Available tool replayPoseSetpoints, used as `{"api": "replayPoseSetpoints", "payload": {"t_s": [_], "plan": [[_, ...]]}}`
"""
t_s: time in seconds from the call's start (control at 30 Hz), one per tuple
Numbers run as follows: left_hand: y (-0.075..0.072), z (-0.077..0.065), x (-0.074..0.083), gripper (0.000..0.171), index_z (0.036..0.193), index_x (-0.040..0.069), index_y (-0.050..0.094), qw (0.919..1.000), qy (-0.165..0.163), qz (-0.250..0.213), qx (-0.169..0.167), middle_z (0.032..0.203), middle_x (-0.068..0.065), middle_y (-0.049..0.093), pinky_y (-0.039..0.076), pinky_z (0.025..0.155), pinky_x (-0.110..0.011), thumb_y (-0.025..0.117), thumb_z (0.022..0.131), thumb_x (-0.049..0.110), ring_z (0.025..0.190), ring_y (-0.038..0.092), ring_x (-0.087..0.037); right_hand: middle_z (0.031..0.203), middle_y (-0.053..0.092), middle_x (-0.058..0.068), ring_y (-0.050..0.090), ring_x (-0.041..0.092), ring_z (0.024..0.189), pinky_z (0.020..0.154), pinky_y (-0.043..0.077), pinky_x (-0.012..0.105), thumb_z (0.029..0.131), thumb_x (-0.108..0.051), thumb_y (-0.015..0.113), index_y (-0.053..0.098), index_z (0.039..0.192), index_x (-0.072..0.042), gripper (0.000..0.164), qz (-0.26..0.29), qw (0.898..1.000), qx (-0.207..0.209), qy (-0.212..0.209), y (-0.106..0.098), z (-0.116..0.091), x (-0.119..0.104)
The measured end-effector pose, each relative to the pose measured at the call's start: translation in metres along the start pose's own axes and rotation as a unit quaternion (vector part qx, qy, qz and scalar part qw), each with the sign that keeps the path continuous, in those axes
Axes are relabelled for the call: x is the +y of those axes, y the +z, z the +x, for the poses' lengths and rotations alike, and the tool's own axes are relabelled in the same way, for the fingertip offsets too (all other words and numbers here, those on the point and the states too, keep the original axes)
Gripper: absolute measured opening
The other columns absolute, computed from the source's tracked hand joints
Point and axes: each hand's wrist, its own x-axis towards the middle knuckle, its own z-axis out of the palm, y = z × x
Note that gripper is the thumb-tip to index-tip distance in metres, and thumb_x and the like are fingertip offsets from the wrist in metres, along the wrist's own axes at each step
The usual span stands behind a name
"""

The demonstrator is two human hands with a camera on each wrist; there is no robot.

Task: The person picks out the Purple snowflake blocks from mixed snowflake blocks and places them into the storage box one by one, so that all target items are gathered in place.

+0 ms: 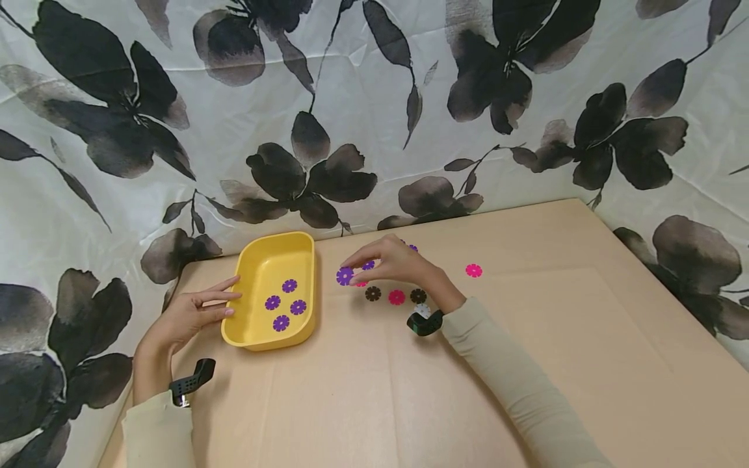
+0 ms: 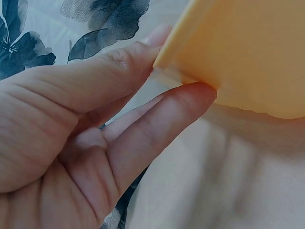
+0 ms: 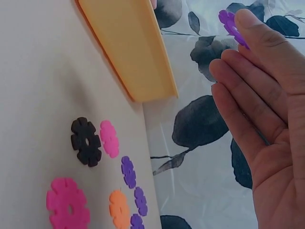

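Observation:
My right hand (image 1: 391, 261) pinches a purple flower-shaped disc (image 1: 344, 276) between thumb and fingertips, raised just right of the yellow tray (image 1: 310, 292). In the right wrist view the thumb covers part of this purple disc (image 3: 230, 25), and the other fingers lie fairly straight. At the tray's left side, my left hand (image 1: 190, 314) holds the rim; one digit goes over the edge and a finger (image 2: 164, 124) presses the outer wall. Several purple discs (image 1: 289, 285) lie inside the tray.
Under and around the right hand lie black discs (image 1: 372, 294), pink discs (image 1: 396, 297), a white disc (image 1: 422, 310), an orange disc (image 3: 119, 210) and more purple ones. One pink disc (image 1: 474, 270) sits farther right. Floral fabric (image 1: 351, 78) hangs behind the table (image 1: 328, 403).

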Motion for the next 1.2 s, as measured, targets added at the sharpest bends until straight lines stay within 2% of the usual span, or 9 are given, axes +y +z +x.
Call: {"api": "replayPoseSetpoints", "payload": {"t_s": [0.1, 0.17, 0.23, 0.33, 0.43, 0.63, 0.77, 1.0, 1.2], "plan": [[-0.001, 0.000, 0.000, 0.051, 0.137, 0.000, 0.062, 1.0000, -0.008, -0.003, 0.000, 0.162, -0.001, 0.036, 0.057, 0.090, -0.023, 0.075, 0.093, 0.022, 0.147, 0.034, -0.039, 0.109, 0.078, 0.002, 0.074, 0.014, 0.099, 0.088, 0.061, 0.042, 0.084, -0.022, 0.086, 0.078, 0.115, -0.007, 0.036, 0.005, 1.000, -0.003, 0.002, 0.001, 0.003, 0.001], [-0.001, -0.001, 0.000, 0.051, 0.137, -0.001, 0.062, 0.9999, -0.011, -0.007, 0.001, 0.162, 0.000, 0.036, 0.057, 0.090, -0.023, 0.075, 0.093, 0.022, 0.148, 0.029, -0.044, 0.110, 0.078, 0.002, 0.074, 0.015, 0.100, 0.089, 0.061, 0.040, 0.084, -0.023, 0.085, 0.078, 0.116, -0.007, 0.036, 0.008, 1.000, -0.006, 0.000, 0.002, 0.006, 0.001], [-0.001, -0.001, -0.001, 0.051, 0.138, -0.001, 0.061, 0.9998, -0.014, -0.013, 0.004, 0.162, 0.001, 0.036, 0.057, 0.090, -0.024, 0.075, 0.093, 0.021, 0.146, 0.038, -0.034, 0.111, 0.078, 0.002, 0.074, 0.016, 0.101, 0.089, 0.061, 0.038, 0.085, -0.024, 0.085, 0.078, 0.116, -0.007, 0.036, 0.013, 1.000, -0.009, -0.003, 0.003, 0.009, 0.001], [0.001, 0.001, -0.003, 0.051, 0.139, -0.002, 0.060, 0.9993, -0.018, -0.032, 0.004, 0.162, 0.003, 0.036, 0.057, 0.090, -0.026, 0.074, 0.094, 0.019, 0.133, 0.052, -0.008, 0.111, 0.077, 0.002, 0.074, 0.018, 0.102, 0.089, 0.061, 0.039, 0.085, -0.024, 0.085, 0.078, 0.116, -0.007, 0.036, 0.024, 1.000, -0.011, -0.007, 0.003, 0.013, 0.000], [0.003, 0.003, -0.004, 0.052, 0.139, -0.002, 0.059, 0.9986, -0.019, -0.049, 0.001, 0.163, 0.003, 0.034, 0.058, 0.090, -0.027, 0.074, 0.094, 0.019, 0.119, 0.051, 0.010, 0.110, 0.078, 0.002, 0.074, 0.016, 0.102, 0.090, 0.060, 0.044, 0.084, -0.023, 0.085, 0.078, 0.116, -0.007, 0.036, 0.034, 0.999, -0.012, 0.000, 0.004, 0.015, 0.000], [0.004, 0.005, -0.005, 0.049, 0.139, -0.001, 0.060, 0.9984, -0.020, -0.053, -0.001, 0.164, 0.001, 0.033, 0.058, 0.091, -0.028, 0.073, 0.095, 0.018, 0.117, 0.054, 0.010, 0.110, 0.078, 0.001, 0.073, 0.012, 0.102, 0.091, 0.060, 0.046, 0.083, -0.024, 0.086, 0.078, 0.116, -0.009, 0.038, 0.041, 0.999, -0.020, 0.014, 0.009, 0.021, -0.001], [0.003, 0.005, -0.004, 0.050, 0.140, -0.003, 0.058, 0.9971, -0.026, -0.071, -0.005, 0.164, 0.002, 0.031, 0.057, 0.091, -0.028, 0.072, 0.096, 0.016, 0.115, 0.057, 0.012, 0.109, 0.078, 0.002, 0.074, 0.016, 0.102, 0.089, 0.060, 0.045, 0.083, -0.024, 0.086, 0.079, 0.115, -0.009, 0.036, 0.047, 0.999, -0.027, 0.002, 0.013, 0.025, 0.000], [0.003, 0.005, -0.003, 0.052, 0.139, -0.003, 0.058, 0.9957, -0.031, -0.086, -0.009, 0.164, 0.003, 0.031, 0.058, 0.090, -0.029, 0.074, 0.094, 0.017, 0.112, 0.060, 0.011, 0.106, 0.078, 0.000, 0.074, 0.013, 0.100, 0.089, 0.058, 0.023, 0.082, -0.024, 0.087, 0.078, 0.115, -0.008, 0.037, 0.049, 0.998, -0.036, -0.002, 0.020, 0.030, -0.003], [0.003, 0.003, -0.003, 0.050, 0.139, -0.005, 0.057, 0.9948, -0.025, -0.098, -0.011, 0.164, 0.003, 0.030, 0.058, 0.090, -0.029, 0.072, 0.095, 0.014, 0.113, 0.060, 0.010, 0.107, 0.078, 0.000, 0.074, 0.021, 0.101, 0.090, 0.059, 0.029, 0.083, -0.025, 0.086, 0.078, 0.116, -0.009, 0.038, 0.045, 0.998, -0.044, -0.009, 0.025, 0.035, -0.004]]}}
